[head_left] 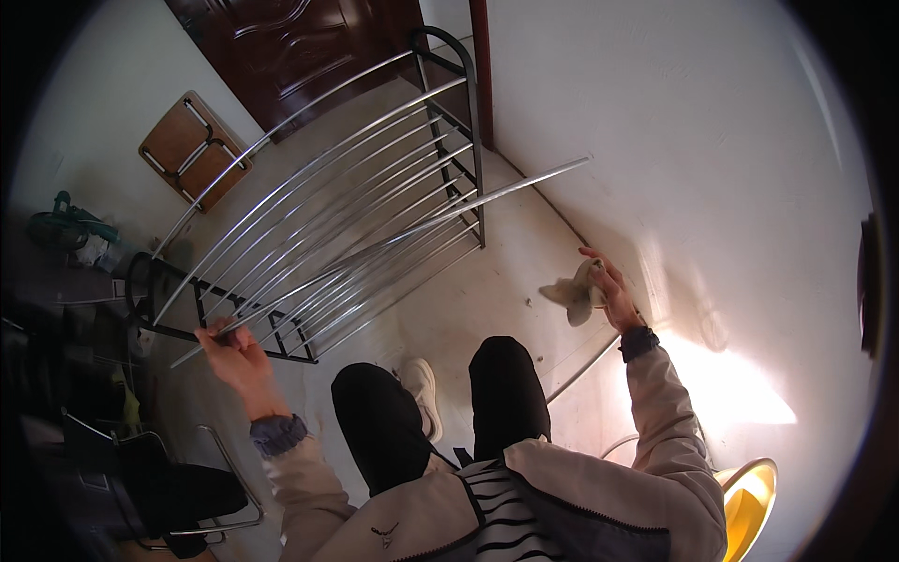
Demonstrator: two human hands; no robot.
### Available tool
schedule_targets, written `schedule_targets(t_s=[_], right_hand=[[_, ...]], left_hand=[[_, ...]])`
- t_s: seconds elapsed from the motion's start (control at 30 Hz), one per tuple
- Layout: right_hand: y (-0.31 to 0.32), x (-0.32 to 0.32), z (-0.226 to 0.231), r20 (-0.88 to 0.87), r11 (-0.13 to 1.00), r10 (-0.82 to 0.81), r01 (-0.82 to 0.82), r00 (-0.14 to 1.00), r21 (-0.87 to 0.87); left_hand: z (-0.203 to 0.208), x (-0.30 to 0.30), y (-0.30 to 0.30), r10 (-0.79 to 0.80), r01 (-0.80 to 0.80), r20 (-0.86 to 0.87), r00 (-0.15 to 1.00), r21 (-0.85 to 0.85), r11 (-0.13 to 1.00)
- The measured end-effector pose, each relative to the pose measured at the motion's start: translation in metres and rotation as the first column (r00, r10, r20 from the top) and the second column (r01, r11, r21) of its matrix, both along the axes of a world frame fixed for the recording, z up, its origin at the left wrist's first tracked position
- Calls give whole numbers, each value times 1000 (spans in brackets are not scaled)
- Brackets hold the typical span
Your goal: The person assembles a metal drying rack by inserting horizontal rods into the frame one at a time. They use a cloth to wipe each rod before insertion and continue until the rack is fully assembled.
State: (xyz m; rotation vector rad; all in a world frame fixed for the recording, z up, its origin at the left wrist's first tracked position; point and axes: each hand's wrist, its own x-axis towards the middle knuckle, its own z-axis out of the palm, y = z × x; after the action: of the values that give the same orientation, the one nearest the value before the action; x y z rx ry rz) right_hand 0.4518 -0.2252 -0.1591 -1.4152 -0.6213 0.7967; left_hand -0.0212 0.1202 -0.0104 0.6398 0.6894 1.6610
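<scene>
A long silver metal tube (pixel 534 181) slants across the view, its far end near the wall on the right. My left hand (pixel 239 363) is closed around it close to its lower left end. Behind and below the tube stands a shoe rack or similar rack with black end frames (pixel 473 140) and several parallel silver rods (pixel 309 178). In my right hand (pixel 613 295), out to the right by the wall, is a crumpled pale cloth (pixel 576 298), held apart from the tube and the rack.
A brown folding stool (pixel 195 150) leans against the left wall, near a dark red door (pixel 300 47). At left are a green device (pixel 70 225) and a metal-framed chair (pixel 225 468). A yellow basin (pixel 749 506) is at lower right. A cable (pixel 581 370) runs along the wall base.
</scene>
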Motion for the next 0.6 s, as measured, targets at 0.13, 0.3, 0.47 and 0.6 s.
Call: schedule_targets(t_s=[0.13, 0.3, 0.47, 0.6], right_hand=[[54, -27, 34, -28, 985, 170, -170, 985, -6], [119, -63, 45, -52, 947, 268, -254, 962, 195], [162, -77, 26, -354, 968, 157, -73, 922, 240], [175, -76, 13, -437, 965, 163, -52, 884, 256]], left_hand=[[-25, 21, -5, 22, -18, 44, 999, -101, 995], [-52, 24, -2, -29, 37, 84, 996, -98, 994], [-86, 10, 2, -15, 26, 70, 997, -166, 986], [-109, -2, 2, -124, 138, 110, 986, -133, 981]])
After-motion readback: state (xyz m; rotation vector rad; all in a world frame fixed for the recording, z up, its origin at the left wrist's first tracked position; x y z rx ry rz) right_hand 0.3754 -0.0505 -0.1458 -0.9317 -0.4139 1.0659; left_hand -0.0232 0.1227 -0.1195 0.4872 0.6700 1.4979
